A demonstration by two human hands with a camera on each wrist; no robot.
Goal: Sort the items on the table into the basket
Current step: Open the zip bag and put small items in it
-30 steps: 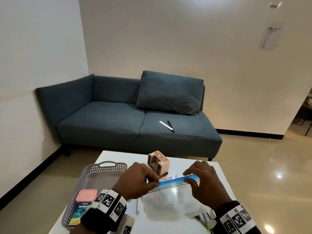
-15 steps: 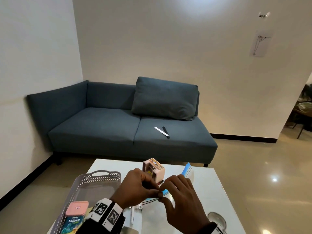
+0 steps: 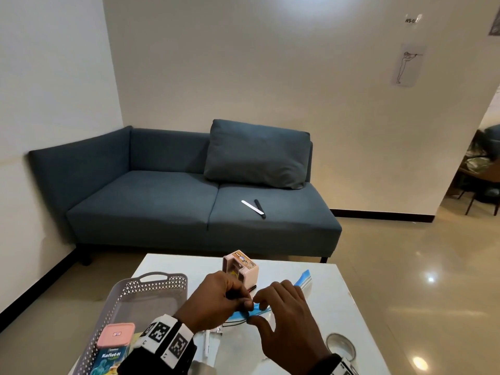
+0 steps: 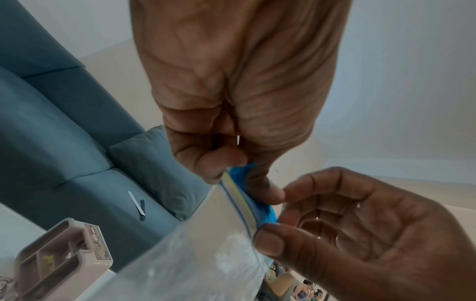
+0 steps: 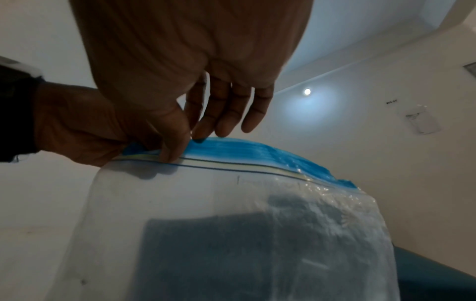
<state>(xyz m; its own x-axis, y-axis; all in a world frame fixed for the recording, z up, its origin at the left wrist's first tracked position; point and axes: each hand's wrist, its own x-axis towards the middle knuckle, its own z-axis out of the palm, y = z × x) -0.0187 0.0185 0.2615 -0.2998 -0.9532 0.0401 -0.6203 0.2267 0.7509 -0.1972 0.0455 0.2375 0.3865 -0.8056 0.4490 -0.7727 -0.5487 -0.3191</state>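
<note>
Here, at the left of the white table [image 3: 332, 299], a grey perforated basket [image 3: 121, 296] holds a pink-lidded container [image 3: 116, 334] and, just beside it, a teal Koflet-H box [image 3: 108, 359]. Next comes the left hand [image 3: 213, 301] — its thumb and curled fingers pinch the blue zip strip of a clear zip-lock bag [image 3: 243, 345], which is held up over the table in front of the person. The right hand [image 3: 284, 318] meets it there, thumb and forefinger nipping the same strip just beside the left grip, the other fingers loosely spread. Behind the hands stands a small pink organizer box [image 3: 242, 269], upright on the table. Further right, near the table's front edge, lies a round metal lid [image 3: 340, 346] — what it belongs to I cannot tell.
</note>
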